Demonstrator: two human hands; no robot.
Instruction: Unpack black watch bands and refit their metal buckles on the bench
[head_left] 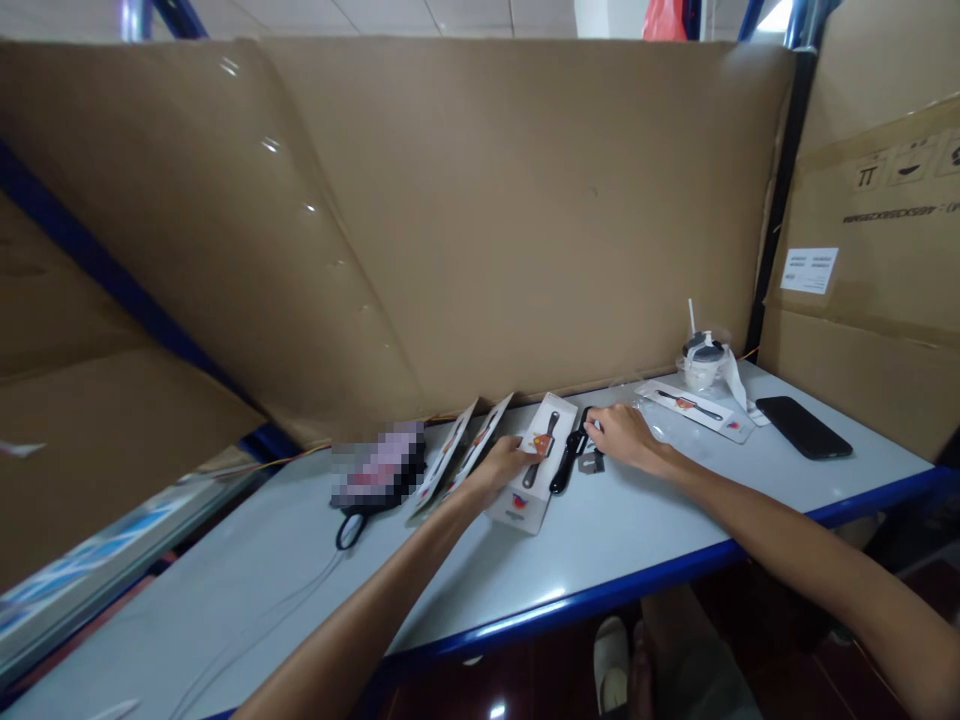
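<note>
My left hand rests on a white printed packaging card that carries a black watch strap, its fingers curled over the card's left edge. My right hand is closed in a pinch on the top end of a loose black watch strap that lies just right of the card. A small grey metal piece sits under that hand. Two more cards lean on edge to the left.
A sealed packaged strap lies at the back right, beside a plastic cup with a straw and a black phone. A blurred pink item with a black loop sits left. Cardboard sheets wall the back; the table has a blue front edge.
</note>
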